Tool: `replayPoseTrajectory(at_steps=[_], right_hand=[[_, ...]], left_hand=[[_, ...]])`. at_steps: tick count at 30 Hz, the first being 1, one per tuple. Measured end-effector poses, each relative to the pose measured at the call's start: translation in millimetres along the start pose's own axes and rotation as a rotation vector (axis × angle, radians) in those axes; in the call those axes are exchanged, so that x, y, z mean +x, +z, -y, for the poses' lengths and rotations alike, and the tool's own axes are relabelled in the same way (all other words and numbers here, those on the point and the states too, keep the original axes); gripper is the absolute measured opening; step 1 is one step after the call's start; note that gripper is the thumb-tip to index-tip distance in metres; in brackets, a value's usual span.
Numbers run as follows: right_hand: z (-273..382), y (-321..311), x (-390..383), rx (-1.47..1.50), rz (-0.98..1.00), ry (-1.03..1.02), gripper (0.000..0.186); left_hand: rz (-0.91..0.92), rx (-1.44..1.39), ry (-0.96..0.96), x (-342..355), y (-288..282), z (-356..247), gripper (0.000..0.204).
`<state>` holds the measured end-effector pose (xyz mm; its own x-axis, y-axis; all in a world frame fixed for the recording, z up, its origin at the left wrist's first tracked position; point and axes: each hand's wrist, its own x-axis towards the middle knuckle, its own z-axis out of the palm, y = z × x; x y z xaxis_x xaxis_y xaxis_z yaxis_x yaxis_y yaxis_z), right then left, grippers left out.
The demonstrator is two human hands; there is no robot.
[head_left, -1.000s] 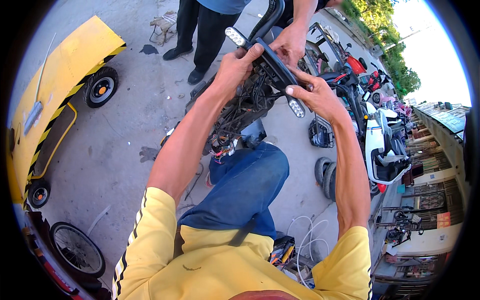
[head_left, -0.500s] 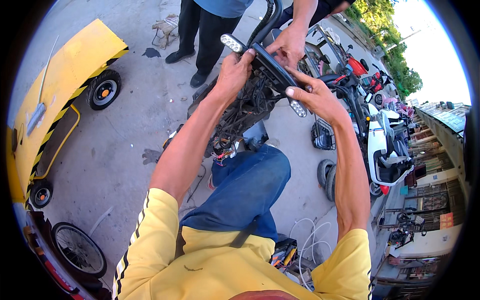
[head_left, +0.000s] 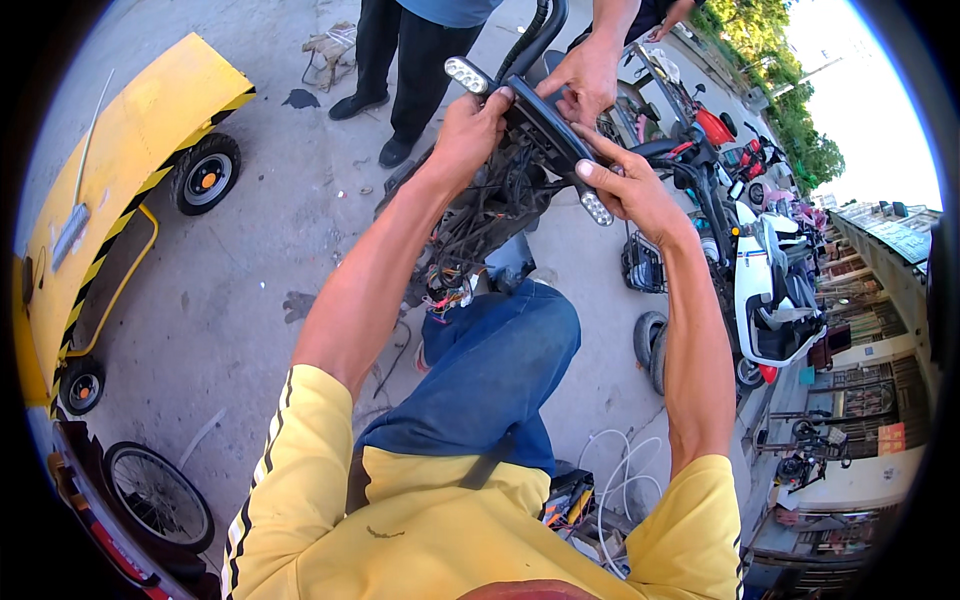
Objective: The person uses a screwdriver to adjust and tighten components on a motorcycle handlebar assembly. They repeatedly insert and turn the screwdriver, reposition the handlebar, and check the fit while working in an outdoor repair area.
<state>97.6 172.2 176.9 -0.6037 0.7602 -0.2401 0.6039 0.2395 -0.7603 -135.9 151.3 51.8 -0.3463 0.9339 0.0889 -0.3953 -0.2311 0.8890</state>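
Observation:
A long black light bar (head_left: 548, 128) slants across the top middle, with a clear multi-LED lamp (head_left: 467, 76) at its upper left end and a second LED lamp (head_left: 595, 207) at its lower right end. My left hand (head_left: 470, 137) is closed on the bar beside the first lamp, thumb on top. Near the other lamp, my right hand (head_left: 632, 188) grips the bar with its thumb on the edge and the index finger stretched along it. Another person's hand (head_left: 588, 78) reaches in over the far side, a finger at the bar. Below lies a stripped vehicle frame (head_left: 490, 215) with loose coloured wires (head_left: 450, 285).
Another person stands ahead in black trousers (head_left: 428, 75). At left is a yellow wheeled cart (head_left: 130, 130) with a brush (head_left: 72, 235) on it. Tyres (head_left: 650, 340), a black basket (head_left: 642, 262) and a white scooter (head_left: 755, 295) are at right. White tubing (head_left: 625, 470) loops near my right side.
The bar's lower right end has risen slightly, together with my right hand. The other person's hand has shifted a little and its index finger is more extended. My grip stays the same.

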Motion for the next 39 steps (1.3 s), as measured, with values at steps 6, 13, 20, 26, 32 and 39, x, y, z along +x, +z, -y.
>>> replayPoseTrajectory(at_steps=[6,13,20,26,32,39], right_hand=[[-13.9,7.7,-1.3,0.002,-0.066,-0.084,0.077],[-12.8,25.7,3.7,-0.045,-0.108,-0.129,0.081],[-16.4,29.9,5.1,0.057,-0.128,-0.157,0.075],[-12.7,23.6,7.6,0.112,-0.099,-0.122,0.066],[-18.8,29.6,3.6,0.115,-0.153,-0.145,0.065],[-21.7,28.5,1.7,0.183,-0.158,-0.124,0.067]], left_hand=[[-0.067,0.110,0.028,-2.2,6.1,0.8,0.039],[-0.007,-0.058,-0.021,-3.0,-9.9,11.0,0.035],[0.020,-0.037,-0.030,-12.4,-7.9,-4.1,0.030],[0.009,-0.050,-0.049,-13.2,-11.1,-2.1,0.033],[-0.016,0.020,-0.072,-14.4,-7.1,-5.0,0.034],[-0.072,0.017,-0.031,-9.3,-1.4,4.0,0.034]])
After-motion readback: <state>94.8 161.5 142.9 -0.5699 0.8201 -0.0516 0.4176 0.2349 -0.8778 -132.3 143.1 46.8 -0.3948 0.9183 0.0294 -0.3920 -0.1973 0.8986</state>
